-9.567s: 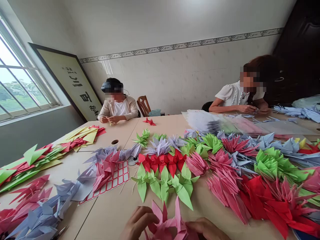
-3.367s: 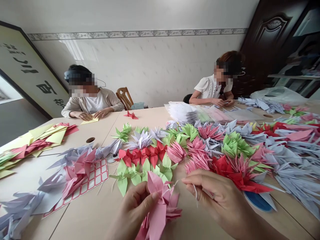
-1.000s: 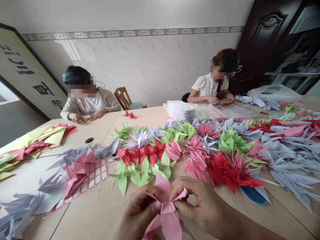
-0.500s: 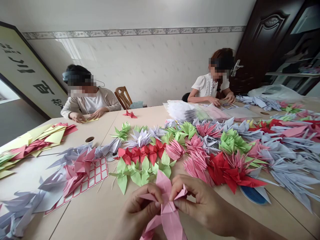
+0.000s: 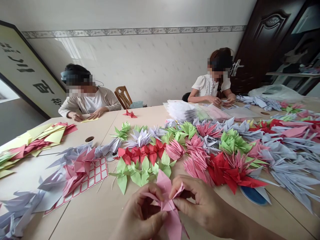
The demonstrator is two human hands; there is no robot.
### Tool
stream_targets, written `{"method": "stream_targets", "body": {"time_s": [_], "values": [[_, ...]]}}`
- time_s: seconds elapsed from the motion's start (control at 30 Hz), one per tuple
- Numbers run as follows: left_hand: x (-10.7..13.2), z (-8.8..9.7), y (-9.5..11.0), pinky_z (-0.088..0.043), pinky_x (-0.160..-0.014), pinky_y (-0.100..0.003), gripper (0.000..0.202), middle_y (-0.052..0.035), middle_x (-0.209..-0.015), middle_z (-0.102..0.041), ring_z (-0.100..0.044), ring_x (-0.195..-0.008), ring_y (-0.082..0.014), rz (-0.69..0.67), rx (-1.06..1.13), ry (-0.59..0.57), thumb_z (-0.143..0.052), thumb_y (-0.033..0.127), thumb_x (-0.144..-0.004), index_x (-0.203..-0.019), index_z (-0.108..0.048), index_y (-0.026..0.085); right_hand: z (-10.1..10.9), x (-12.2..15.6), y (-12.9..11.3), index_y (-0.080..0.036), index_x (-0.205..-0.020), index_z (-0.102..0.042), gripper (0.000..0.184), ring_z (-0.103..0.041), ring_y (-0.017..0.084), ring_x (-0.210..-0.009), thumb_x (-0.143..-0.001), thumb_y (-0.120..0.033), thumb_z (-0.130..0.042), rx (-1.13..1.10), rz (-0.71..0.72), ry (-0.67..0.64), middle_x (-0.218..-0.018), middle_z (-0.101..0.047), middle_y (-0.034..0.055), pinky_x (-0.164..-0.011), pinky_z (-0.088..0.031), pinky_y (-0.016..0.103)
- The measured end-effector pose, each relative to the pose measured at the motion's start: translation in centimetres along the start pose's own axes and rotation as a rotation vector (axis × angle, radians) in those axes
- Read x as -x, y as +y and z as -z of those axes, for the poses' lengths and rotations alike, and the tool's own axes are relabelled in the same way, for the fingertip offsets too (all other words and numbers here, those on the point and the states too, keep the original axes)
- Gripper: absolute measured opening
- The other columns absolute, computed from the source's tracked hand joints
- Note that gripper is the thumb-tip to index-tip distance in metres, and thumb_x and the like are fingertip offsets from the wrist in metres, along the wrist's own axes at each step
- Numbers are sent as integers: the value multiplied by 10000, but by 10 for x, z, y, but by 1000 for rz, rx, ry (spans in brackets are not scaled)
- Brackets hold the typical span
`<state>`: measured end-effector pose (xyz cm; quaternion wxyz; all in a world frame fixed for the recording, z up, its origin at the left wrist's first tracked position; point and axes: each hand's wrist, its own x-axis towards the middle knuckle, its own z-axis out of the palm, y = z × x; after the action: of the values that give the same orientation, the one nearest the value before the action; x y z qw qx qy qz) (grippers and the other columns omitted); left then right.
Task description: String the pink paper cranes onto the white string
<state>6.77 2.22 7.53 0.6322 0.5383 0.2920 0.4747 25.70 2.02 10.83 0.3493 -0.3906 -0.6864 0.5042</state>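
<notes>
Tiled walls with a patterned border rise behind a long pale surface (image 5: 82,213) covered in folded paper cranes, massed in pink, red, green and lilac. At the bottom of the view, the person's two hands are close together around a pink origami crane (image 5: 167,208), which sits just in front of the green row. The left hand (image 5: 138,216) is partly open and curls around the crane's underside, with a gap showing between the palm and the paper. The right hand (image 5: 200,205) pinches a pointed pink flap between thumb and fingers. Compared with the frame half a second earlier, the left hand has turned so that more of its inner side shows, and its grip looks looser.

Green origami cranes (image 5: 136,175) lie nearest the hands, with red origami cranes (image 5: 140,155) just beyond them. To the left, a red-gridded sticker sheet (image 5: 97,178) lies partly under pink cranes. Across the surface, a co-worker (image 5: 87,103) wearing a head-mounted camera has both hands on yellow paper (image 5: 87,120). Another co-worker (image 5: 212,87) in a white blouse holds both hands together near a stack of paper sheets (image 5: 181,110).
</notes>
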Motion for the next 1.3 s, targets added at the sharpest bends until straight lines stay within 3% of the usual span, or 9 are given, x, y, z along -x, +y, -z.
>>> {"method": "stream_targets", "body": {"time_s": [0.17,0.33,0.53,0.67,0.8,0.97,1.07,1.3], "values": [[1,3,-2,-464,-598,-146,164,6,-745,-574,-552,-684,-100,11,-20,48,-785,229,-686,-744,-639,184,3,3,-2,-169,-829,-601,134,-538,84,-726,-805,-63,-523,47,15,-26,-813,-584,-19,-666,-432,170],[4,5,-3,-440,-561,-153,242,9,-731,-574,-527,-654,-100,129,43,72,-819,297,-645,-743,-631,180,7,5,-3,-171,-864,-597,153,-561,93,-780,-786,-52,-543,74,42,-82,-876,-591,-12,-717,-459,179],[4,3,2,-452,-628,-196,253,-3,-748,-609,-559,-705,-126,202,51,78,-816,326,-655,-766,-644,179,6,4,-3,-186,-874,-614,144,-555,87,-792,-827,-78,-531,98,37,-72,-873,-586,-19,-735,-453,175],[2,2,2,-457,-639,-209,248,-7,-755,-630,-581,-696,-126,230,123,77,-809,320,-670,-778,-636,179,7,5,-3,-195,-888,-599,176,-557,100,-817,-779,-59,-573,100,8,-99,-906,-580,-22,-744,-455,188],[4,0,4,-456,-627,-216,217,-24,-779,-652,-588,-691,-133,276,139,85,-787,305,-698,-804,-647,178,7,3,-3,-195,-856,-583,154,-542,107,-803,-755,-125,-676,116,-17,-92,-887,-579,-29,-724,-435,193],[4,-3,12,-482,-731,-250,150,-44,-850,-667,-621,-834,-185,304,94,87,-755,241,-720,-836,-680,182,4,1,-1,-177,-768,-543,116,-509,106,-751,-846,-206,-624,174,27,-17,-817,-569,-27,-682,-397,202],[2,-6,13,-492,-762,-270,234,-56,-888,-669,-629,-881,-207,296,119,40,-801,238,-677,-867,-672,190,1,1,-1,-176,-768,-534,144,-496,106,-737,-861,-242,-621,143,31,-7,-811,-567,-25,-672,-389,203],[6,-8,10,-474,-671,-235,220,-36,-807,-636,-596,-752,-163,189,0,33,-778,324,-709,-812,-642,185,-1,3,-3,-172,-779,-531,177,-502,122,-753,-839,-279,-658,131,-3,-24,-821,-556,-13,-683,-400,216]]}}
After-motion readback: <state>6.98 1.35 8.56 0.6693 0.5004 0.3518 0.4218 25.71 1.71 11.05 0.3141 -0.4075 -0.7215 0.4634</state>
